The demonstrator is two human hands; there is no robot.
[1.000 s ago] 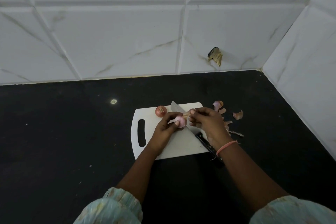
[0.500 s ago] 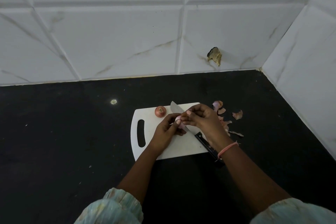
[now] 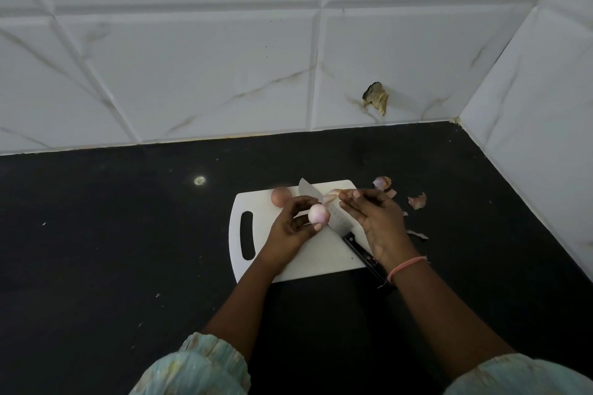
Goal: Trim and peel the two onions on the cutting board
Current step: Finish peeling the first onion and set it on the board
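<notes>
A white cutting board (image 3: 308, 263) with a handle slot lies on the black counter. My left hand (image 3: 290, 228) grips a small pale pink onion (image 3: 318, 213) just above the board. A strip of onion skin (image 3: 332, 196) is pinched in the fingertips of my right hand (image 3: 375, 218), to the right of that onion. A second onion (image 3: 281, 196), still brown-skinned, sits at the board's far left corner. A knife (image 3: 337, 221) lies diagonally on the board, its black handle under my right wrist.
Several onion peel scraps (image 3: 416, 201) lie on the black counter (image 3: 128, 250) right of the board, with a cut onion end (image 3: 382, 183) among them. White tiled walls close the back and the right side. A small pale spot (image 3: 199, 180) marks the counter.
My right hand has pulled a strip of skin up and to the right, away from the onion. More of the onion's pale surface now shows in my left hand.
</notes>
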